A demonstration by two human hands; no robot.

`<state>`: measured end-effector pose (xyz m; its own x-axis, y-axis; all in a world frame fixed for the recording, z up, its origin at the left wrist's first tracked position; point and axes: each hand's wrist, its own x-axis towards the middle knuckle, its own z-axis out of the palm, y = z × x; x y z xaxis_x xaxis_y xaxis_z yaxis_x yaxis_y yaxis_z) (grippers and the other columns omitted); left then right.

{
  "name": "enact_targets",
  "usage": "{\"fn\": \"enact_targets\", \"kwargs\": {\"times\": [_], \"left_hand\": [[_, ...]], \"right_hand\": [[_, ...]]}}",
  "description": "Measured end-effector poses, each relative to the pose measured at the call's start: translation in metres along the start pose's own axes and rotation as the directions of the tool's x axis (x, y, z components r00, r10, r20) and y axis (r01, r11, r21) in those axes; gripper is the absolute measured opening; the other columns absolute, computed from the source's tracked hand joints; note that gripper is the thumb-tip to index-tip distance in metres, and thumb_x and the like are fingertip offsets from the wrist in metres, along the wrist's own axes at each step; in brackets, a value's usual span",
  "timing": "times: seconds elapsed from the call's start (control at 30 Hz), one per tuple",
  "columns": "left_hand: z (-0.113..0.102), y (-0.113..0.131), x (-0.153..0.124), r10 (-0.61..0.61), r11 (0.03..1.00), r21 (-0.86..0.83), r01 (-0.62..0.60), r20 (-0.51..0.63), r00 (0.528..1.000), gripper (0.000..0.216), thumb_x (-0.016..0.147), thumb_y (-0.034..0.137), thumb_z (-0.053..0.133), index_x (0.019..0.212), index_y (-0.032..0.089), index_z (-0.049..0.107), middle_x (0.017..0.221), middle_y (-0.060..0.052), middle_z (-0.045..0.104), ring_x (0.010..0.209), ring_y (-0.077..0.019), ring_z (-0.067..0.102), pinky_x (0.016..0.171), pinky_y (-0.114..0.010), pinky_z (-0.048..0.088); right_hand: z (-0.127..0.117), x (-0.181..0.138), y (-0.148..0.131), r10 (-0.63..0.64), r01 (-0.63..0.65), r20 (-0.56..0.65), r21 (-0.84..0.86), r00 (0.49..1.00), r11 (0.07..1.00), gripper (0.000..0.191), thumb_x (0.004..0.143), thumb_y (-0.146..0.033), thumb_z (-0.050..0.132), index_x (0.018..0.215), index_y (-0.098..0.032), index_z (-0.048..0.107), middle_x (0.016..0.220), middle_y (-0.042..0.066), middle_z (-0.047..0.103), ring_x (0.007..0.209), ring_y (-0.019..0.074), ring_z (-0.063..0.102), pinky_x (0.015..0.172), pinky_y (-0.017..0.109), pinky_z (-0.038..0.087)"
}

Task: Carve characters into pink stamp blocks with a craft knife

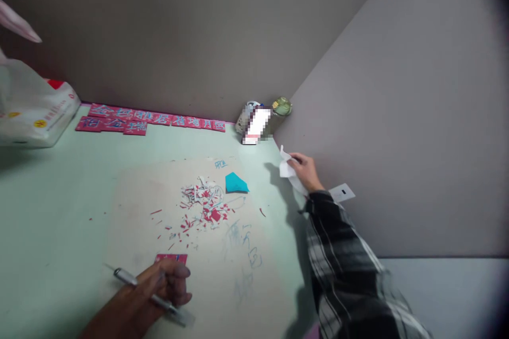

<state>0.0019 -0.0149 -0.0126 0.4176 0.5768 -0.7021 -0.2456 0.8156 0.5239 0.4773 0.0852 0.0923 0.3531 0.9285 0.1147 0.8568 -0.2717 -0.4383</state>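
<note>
My left hand [159, 286] is at the lower left, its fingers curled round a slim silver craft knife [125, 276]. The thin tip of the knife points up and left. Just beyond these fingers, a red card piece [173, 258] is partly hidden by the hand. Off to the right, my right hand [306, 168], in a plaid sleeve, pinches a crumpled white tissue [285, 167] above the table edge by the wall. Between the hands, a pile of red and white paper scraps [207, 204] lies on a beige board [139, 196] next to a teal paper piece [236, 183].
Two rows of red cards with pale blue characters [155, 118] line the back wall. A phone [256, 126] leans in the corner by a jar with a greenish lid [281, 106]. A white plastic tissue pack [43, 111] sits at left. A white wall plate [342, 192] is at right.
</note>
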Motion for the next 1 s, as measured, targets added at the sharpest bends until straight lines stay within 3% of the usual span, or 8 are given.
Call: {"fn": "enact_targets", "kwargs": {"times": [0.1,0.2,0.37,0.6,0.73,0.83,0.93,1.0], "left_hand": [[0.009,0.009,-0.017,0.087,0.995,0.055,-0.089,0.036,0.996,0.071,0.058,0.079,0.084,0.1,0.022,0.082,0.091,-0.006,0.075,0.096,-0.0306,0.067,0.088,-0.038,0.059],[0.01,0.019,-0.028,0.132,0.99,0.04,-0.134,0.048,0.99,0.064,0.07,0.073,0.081,0.108,0.021,0.081,0.107,-0.009,0.077,0.107,-0.0311,0.068,0.097,-0.038,0.059],[0.011,0.029,-0.034,0.143,0.981,-0.159,-0.109,0.221,0.965,0.038,0.089,0.057,0.073,0.104,0.022,0.081,0.113,-0.008,0.079,0.101,-0.0256,0.072,0.096,-0.035,0.06],[0.014,0.037,-0.035,0.122,0.966,-0.25,-0.061,0.235,0.964,0.038,0.099,0.048,0.063,0.105,0.016,0.082,0.104,-0.011,0.08,0.092,-0.0234,0.076,0.088,-0.032,0.065],[0.017,0.064,-0.043,0.147,0.941,-0.307,-0.14,-0.001,0.989,0.042,0.105,0.039,0.051,0.093,0.015,0.083,0.085,-0.011,0.079,0.079,-0.0217,0.076,0.074,-0.029,0.068],[0.023,0.077,-0.049,0.208,0.902,-0.334,-0.272,-0.215,0.954,0.045,0.106,0.041,0.047,0.093,0.017,0.082,0.101,-0.01,0.082,0.094,-0.0229,0.078,0.077,-0.03,0.069],[0.026,0.073,-0.053,0.271,0.909,-0.283,-0.305,-0.152,0.95,0.042,0.1,0.053,0.055,0.101,0.02,0.083,0.119,-0.009,0.08,0.119,-0.0261,0.072,0.087,-0.029,0.067],[0.025,0.064,-0.053,0.318,0.928,-0.19,-0.32,-0.044,0.947,0.044,0.095,0.06,0.061,0.107,0.024,0.083,0.123,-0.007,0.079,0.129,-0.0269,0.066,0.096,-0.028,0.064]], "right_hand": [[0.038,0.033,-0.019,-0.033,0.034,0.055,-0.031,0.998,0.999,0.026,0.106,-0.039,0.061,0.123,-0.022,0.07,0.132,0.009,0.069,0.109,0.0256,0.069,0.094,0.044,0.06],[0.062,0.018,-0.031,-0.108,0.114,0.117,-0.051,0.987,0.992,0.029,0.105,-0.038,0.063,0.129,-0.023,0.066,0.136,0.011,0.065,0.111,0.0242,0.068,0.094,0.045,0.061],[0.038,-0.071,-0.031,-0.303,0.315,0.274,-0.003,0.913,0.949,0.011,0.1,-0.024,0.065,0.103,-0.019,0.075,0.105,0.006,0.074,0.097,0.0215,0.074,0.091,0.039,0.061],[0.025,-0.117,-0.07,-0.405,0.413,0.132,-0.042,0.905,0.91,0.034,0.105,-0.024,0.052,0.138,-0.019,0.06,0.131,0.018,0.068,0.12,0.0331,0.067,0.101,0.055,0.055],[0.056,-0.116,-0.122,-0.51,0.518,0.16,-0.009,0.845,0.855,0.04,0.099,-0.009,0.054,0.137,-0.018,0.061,0.132,0.019,0.068,0.125,0.0339,0.063,0.108,0.058,0.05],[0.072,-0.145,-0.167,-0.644,0.614,0.176,0.197,0.745,0.764,0.042,0.103,-0.013,0.051,0.145,-0.018,0.053,0.135,0.018,0.066,0.125,0.0296,0.062,0.106,0.05,0.052],[0.085,-0.183,-0.202,-0.734,0.472,0.222,0.64,0.641,0.606,0.047,0.106,-0.023,0.054,0.152,-0.021,0.045,0.118,0.014,0.071,0.105,0.024,0.068,0.094,0.043,0.057],[0.094,-0.198,-0.213,-0.663,0.136,0.284,0.851,0.692,0.507,0.038,0.107,-0.028,0.051,0.145,-0.023,0.049,0.101,0.007,0.072,0.091,0.0197,0.069,0.084,0.038,0.058]]}}
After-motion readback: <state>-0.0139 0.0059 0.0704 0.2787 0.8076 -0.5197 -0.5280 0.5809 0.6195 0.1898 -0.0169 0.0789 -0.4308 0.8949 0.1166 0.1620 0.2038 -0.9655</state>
